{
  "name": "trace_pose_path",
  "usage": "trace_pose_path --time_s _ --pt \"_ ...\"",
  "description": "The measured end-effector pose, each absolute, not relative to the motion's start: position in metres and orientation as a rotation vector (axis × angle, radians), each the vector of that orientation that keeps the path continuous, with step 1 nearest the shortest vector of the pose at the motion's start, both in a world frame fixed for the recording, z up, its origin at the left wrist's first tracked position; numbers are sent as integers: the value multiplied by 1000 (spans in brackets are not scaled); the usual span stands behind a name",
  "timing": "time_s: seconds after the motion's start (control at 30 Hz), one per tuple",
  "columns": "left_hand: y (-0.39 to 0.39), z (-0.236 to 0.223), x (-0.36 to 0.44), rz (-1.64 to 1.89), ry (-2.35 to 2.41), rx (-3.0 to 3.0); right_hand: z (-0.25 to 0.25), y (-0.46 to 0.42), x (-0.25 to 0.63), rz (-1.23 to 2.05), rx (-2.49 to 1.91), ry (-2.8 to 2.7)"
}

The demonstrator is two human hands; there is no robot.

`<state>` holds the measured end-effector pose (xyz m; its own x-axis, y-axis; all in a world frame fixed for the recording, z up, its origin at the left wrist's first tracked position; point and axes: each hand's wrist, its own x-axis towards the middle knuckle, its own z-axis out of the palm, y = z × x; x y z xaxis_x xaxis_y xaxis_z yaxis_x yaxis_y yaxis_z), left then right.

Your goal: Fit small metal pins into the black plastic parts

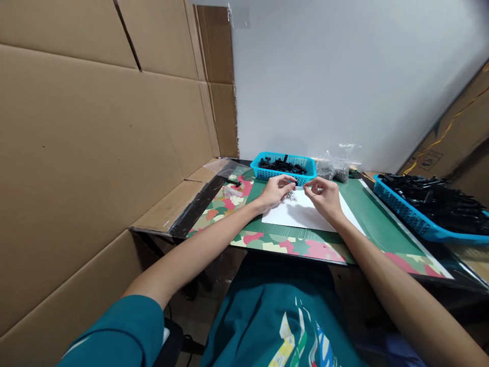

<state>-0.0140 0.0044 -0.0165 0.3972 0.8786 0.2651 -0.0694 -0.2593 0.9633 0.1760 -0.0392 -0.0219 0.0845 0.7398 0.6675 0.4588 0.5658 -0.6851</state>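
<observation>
My left hand (278, 190) is closed over the left part of a white sheet (301, 216), its fingertips pinching a small black part (294, 183) whose kind I cannot make out. To its right, my right hand (323, 193) is closed with thumb and forefinger pressed together; anything between them is too small to name. A gap separates the two hands. Between them, a little pile of tiny silvery pieces (291, 197) lies on the sheet. Just behind the hands stands a blue basket (257, 172) with black parts (282, 165) in it.
A larger blue basket (405, 211) heaped with long black parts stands at the right. Clear plastic bags (340, 171) with small pieces sit at the back. A green mat (382, 224) with a patterned border covers the table. Cardboard (114, 127) walls the left side.
</observation>
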Motion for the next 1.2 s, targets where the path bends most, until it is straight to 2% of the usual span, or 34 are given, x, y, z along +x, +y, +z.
trace_pose_path --time_s 0.67,1.2 --pt "8 -21 -16 982 638 1472 -27 -40 177 343 -1040 -1659" --pt "9 -19 -17 1003 566 1541 -29 -39 177 185 -1067 -1706"
